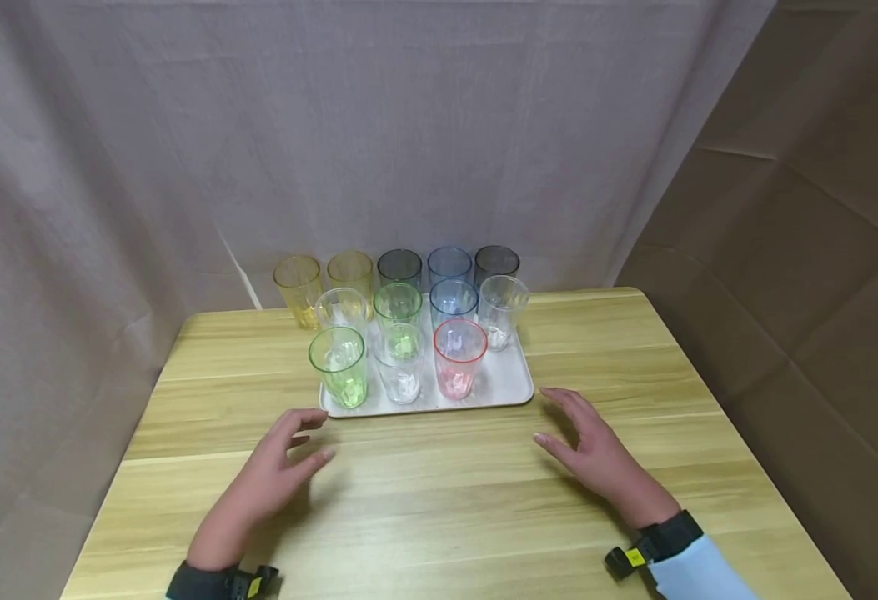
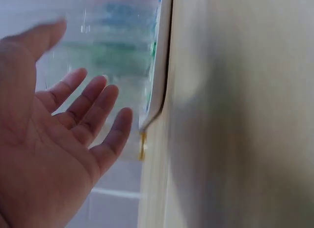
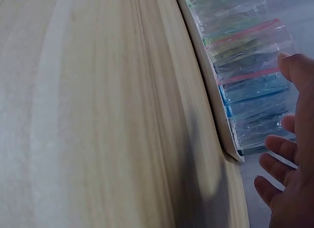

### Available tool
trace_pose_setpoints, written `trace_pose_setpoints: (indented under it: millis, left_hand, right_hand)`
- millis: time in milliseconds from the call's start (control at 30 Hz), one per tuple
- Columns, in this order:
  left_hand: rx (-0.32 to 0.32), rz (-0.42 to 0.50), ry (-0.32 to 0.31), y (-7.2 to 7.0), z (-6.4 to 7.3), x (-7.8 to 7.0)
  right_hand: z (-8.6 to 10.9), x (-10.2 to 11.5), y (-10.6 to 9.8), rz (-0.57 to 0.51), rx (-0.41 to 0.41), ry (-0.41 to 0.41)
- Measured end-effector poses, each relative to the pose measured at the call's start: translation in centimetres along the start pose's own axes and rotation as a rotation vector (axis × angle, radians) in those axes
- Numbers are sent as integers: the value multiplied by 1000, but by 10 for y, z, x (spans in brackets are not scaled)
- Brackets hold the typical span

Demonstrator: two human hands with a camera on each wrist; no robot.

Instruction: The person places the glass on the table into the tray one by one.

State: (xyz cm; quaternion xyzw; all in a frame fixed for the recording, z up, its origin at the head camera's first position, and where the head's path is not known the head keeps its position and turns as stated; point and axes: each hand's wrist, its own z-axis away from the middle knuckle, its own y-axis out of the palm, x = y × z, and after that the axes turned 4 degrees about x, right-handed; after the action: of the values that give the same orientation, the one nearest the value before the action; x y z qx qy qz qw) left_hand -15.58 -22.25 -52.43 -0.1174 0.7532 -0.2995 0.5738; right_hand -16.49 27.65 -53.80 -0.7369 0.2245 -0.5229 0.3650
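Note:
A white tray (image 1: pixel 509 379) bears several clear tumblers in different tints. Along its front stand a green tumbler (image 1: pixel 338 367), a colourless tumbler (image 1: pixel 399 367) and a pink tumbler (image 1: pixel 459 362) with a red rim. Behind them are another green tumbler (image 1: pixel 398 304), a blue tumbler (image 1: pixel 454 300) and colourless ones at either side. My left hand (image 1: pixel 277 467) hovers off the tray's front left corner, fingers spread and holding nothing. Near the front right corner my right hand (image 1: pixel 592 446) hangs above the table, its fingers relaxed around nothing. Both wrist views show bare palms.
Behind the tray's front rows stands a back row: two amber tumblers (image 1: pixel 298 292), two grey tumblers (image 1: pixel 496 260) and a blue one (image 1: pixel 449 262). A grey curtain (image 1: pixel 378 125) hangs right behind the wooden table (image 1: pixel 439 517). Brown cloth (image 1: pixel 821 250) hangs at the right.

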Motion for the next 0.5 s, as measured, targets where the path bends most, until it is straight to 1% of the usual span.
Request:
trace_pose_setpoints:
  millis: [67, 133, 167, 267, 333, 400, 500]
  left_hand:
    - [-50, 3, -36, -14, -13, 9]
    - [-121, -1, -80, -30, -32, 22]
    - [-157, -11, -110, -38, -43, 29]
    - [-267, -37, -171, -59, -80, 51]
    - [-317, -45, -200, -68, -106, 61]
    - [-356, -42, -204, -75, -130, 68]
    - [-390, -6, -220, -81, -158, 72]
  right_hand:
    - [0, 1, 0, 1, -4, -1]
    - [0, 1, 0, -4, -4, -4]
    - [-1, 1, 1, -9, -2, -1]
    - [0, 1, 2, -17, -2, -5]
    - [0, 2, 3, -20, -2, -6]
    - [0, 3, 3, -22, -3, -9]
    - [0, 5, 4, -27, -1, -20]
